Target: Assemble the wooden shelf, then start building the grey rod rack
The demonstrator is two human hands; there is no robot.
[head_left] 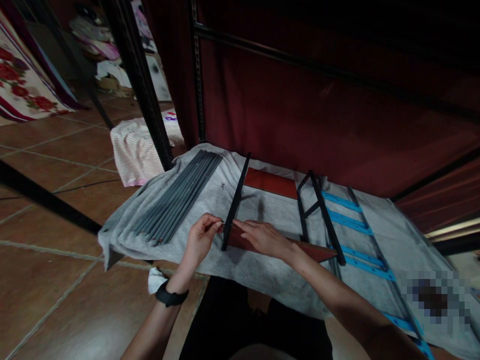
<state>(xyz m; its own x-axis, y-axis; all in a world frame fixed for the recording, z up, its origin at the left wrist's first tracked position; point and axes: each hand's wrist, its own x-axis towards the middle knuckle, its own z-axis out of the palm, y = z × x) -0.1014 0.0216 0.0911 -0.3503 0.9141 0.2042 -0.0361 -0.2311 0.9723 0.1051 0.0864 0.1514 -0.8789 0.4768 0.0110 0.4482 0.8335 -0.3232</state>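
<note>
A reddish-brown panel (315,251) lies on a grey cloth (210,200) on the floor, framed by black metal rails. My left hand (201,239) pinches at the near end of the left black rail (235,202), where it meets the panel's corner. My right hand (264,236) lies flat on the panel's near edge, pressing it down. A second black rail (325,215) with a brace runs along the panel's right side. What my left fingers pinch is too small to tell.
A bundle of several grey metal rods (176,200) lies on the cloth to the left. Black bars with blue straps (352,222) lie to the right. A dark red fabric-covered rack (300,100) stands behind. A black upright post (140,80) rises at the left.
</note>
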